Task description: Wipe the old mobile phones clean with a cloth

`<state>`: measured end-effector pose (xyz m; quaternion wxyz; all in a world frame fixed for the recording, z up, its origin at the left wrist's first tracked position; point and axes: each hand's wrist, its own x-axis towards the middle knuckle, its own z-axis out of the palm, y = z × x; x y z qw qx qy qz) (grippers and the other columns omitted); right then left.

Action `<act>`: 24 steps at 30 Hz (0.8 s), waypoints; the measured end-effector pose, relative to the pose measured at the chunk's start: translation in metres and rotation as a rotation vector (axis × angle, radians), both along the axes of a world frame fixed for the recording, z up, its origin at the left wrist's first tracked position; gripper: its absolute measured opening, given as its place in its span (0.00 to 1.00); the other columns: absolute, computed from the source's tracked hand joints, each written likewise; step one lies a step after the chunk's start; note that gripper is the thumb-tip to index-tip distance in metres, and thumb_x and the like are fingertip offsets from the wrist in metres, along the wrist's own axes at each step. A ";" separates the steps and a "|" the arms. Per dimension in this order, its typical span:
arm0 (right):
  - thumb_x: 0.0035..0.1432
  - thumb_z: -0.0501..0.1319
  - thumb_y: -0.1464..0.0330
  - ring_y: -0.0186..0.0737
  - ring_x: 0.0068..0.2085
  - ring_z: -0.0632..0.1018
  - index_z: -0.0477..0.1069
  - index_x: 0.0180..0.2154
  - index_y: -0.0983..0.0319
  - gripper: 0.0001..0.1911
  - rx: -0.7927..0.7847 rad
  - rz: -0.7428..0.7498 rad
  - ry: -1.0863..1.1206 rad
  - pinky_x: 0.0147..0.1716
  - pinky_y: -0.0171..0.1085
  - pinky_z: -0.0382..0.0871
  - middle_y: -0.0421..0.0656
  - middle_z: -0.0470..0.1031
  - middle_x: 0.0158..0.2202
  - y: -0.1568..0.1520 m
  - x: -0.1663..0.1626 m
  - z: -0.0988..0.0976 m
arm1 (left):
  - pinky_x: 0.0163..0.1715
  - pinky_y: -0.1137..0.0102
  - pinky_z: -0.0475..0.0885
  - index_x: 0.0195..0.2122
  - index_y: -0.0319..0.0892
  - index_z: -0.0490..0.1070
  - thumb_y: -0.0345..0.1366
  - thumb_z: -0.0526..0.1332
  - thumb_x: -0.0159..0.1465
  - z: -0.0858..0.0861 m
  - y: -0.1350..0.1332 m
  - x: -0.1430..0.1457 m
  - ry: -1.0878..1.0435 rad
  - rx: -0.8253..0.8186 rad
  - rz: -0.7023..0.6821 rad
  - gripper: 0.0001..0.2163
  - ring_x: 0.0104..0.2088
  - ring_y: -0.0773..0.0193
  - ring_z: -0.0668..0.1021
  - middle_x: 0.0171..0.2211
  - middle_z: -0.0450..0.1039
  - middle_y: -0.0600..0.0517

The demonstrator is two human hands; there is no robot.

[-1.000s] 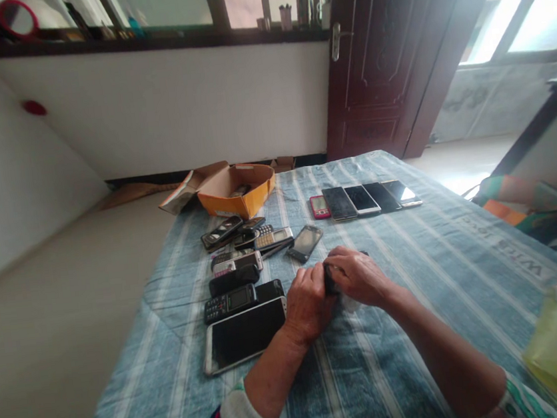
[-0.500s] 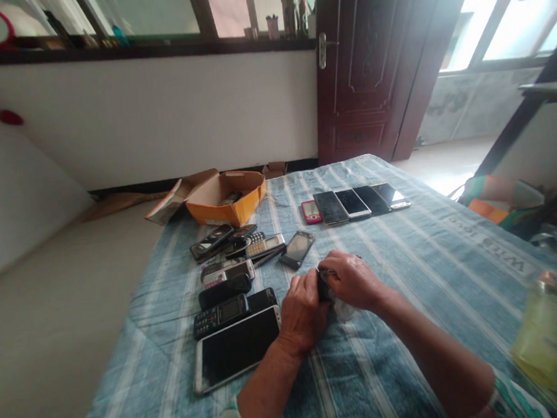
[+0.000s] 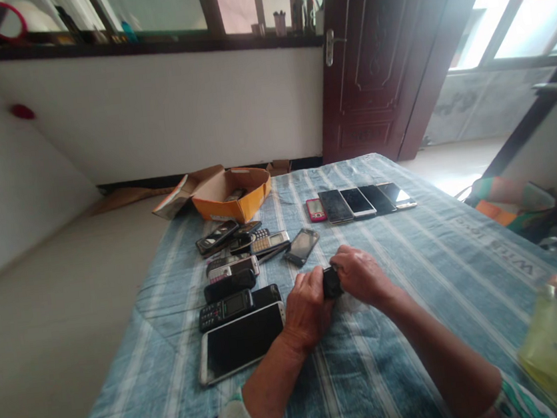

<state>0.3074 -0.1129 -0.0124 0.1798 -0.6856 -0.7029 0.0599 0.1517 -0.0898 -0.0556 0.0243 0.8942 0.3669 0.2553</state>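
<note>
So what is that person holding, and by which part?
A small black device, probably a phone, clasped between both hands: the left hand grips its left end, the right hand its right end. Most of it is hidden.

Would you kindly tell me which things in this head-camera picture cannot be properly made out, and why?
- Head view: the small dark object is mostly covered by the left hand and the right hand, so what it is cannot be told.
- Head view: the orange box hides most of its contents behind its near wall.
- Head view: the yellow-green bottle is blurred near the right edge.
</note>
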 end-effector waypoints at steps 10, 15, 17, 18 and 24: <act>0.59 0.53 0.76 0.34 0.35 0.72 0.74 0.29 0.62 0.13 0.069 0.041 0.047 0.34 0.32 0.58 0.43 0.74 0.34 -0.006 -0.017 0.003 | 0.36 0.62 0.73 0.45 0.37 0.64 0.24 0.57 0.54 0.000 -0.002 0.001 -0.020 0.036 -0.006 0.15 0.36 0.53 0.73 0.36 0.74 0.46; 0.58 0.54 0.75 0.34 0.33 0.72 0.75 0.29 0.62 0.13 0.001 0.002 -0.006 0.32 0.33 0.56 0.43 0.74 0.35 -0.003 -0.007 0.006 | 0.34 0.62 0.73 0.45 0.36 0.64 0.30 0.59 0.59 0.001 -0.001 0.001 -0.015 0.074 -0.011 0.13 0.36 0.53 0.74 0.35 0.74 0.45; 0.58 0.53 0.75 0.34 0.32 0.72 0.75 0.28 0.62 0.13 -0.009 -0.026 -0.018 0.31 0.34 0.55 0.43 0.75 0.34 -0.002 -0.001 0.007 | 0.34 0.62 0.73 0.46 0.36 0.64 0.33 0.60 0.60 0.000 -0.001 0.001 -0.005 0.088 -0.011 0.13 0.36 0.53 0.74 0.35 0.74 0.45; 0.58 0.53 0.75 0.34 0.32 0.72 0.75 0.27 0.62 0.13 -0.012 -0.038 -0.022 0.31 0.34 0.55 0.43 0.75 0.34 -0.001 0.002 0.008 | 0.34 0.62 0.73 0.46 0.36 0.64 0.33 0.60 0.61 0.000 -0.001 0.001 -0.002 0.096 -0.013 0.13 0.36 0.53 0.74 0.35 0.74 0.45; 0.57 0.53 0.76 0.34 0.33 0.73 0.75 0.27 0.62 0.14 0.025 -0.044 0.045 0.32 0.33 0.56 0.43 0.75 0.33 -0.004 -0.006 0.009 | 0.34 0.60 0.73 0.48 0.34 0.64 0.29 0.55 0.61 0.001 -0.003 0.002 0.008 0.108 -0.019 0.13 0.36 0.52 0.72 0.35 0.73 0.44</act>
